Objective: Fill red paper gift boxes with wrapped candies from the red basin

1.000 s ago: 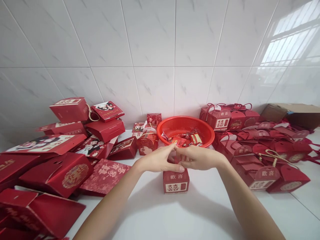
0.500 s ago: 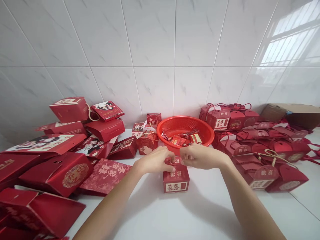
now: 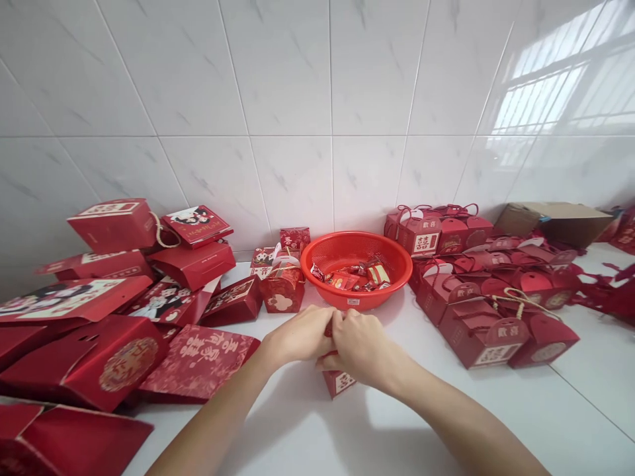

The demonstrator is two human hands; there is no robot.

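A small red gift box point(image 3: 342, 382) with a pale printed panel stands on the white surface, its upper part mostly covered by both hands. My left hand point(image 3: 305, 332) is closed on the top of the box from the left. Over its right side lies my right hand point(image 3: 358, 344), fingers bent round the box and touching the left hand. Just behind them, a red plastic basket point(image 3: 354, 303) holds several wrapped sweets point(image 3: 354, 276).
Many red boxes point(image 3: 119, 360) are heaped at the left. Rows of red boxes with cord handles point(image 3: 489, 334) stand at the right, with a brown cardboard box point(image 3: 558, 218) behind them. A patterned box point(image 3: 282, 291) sits left of the basket. A tiled wall rises behind.
Both hands have come together over the box top, and the right hand now covers much of its front. The box has turned. The view has shifted slightly to the right.
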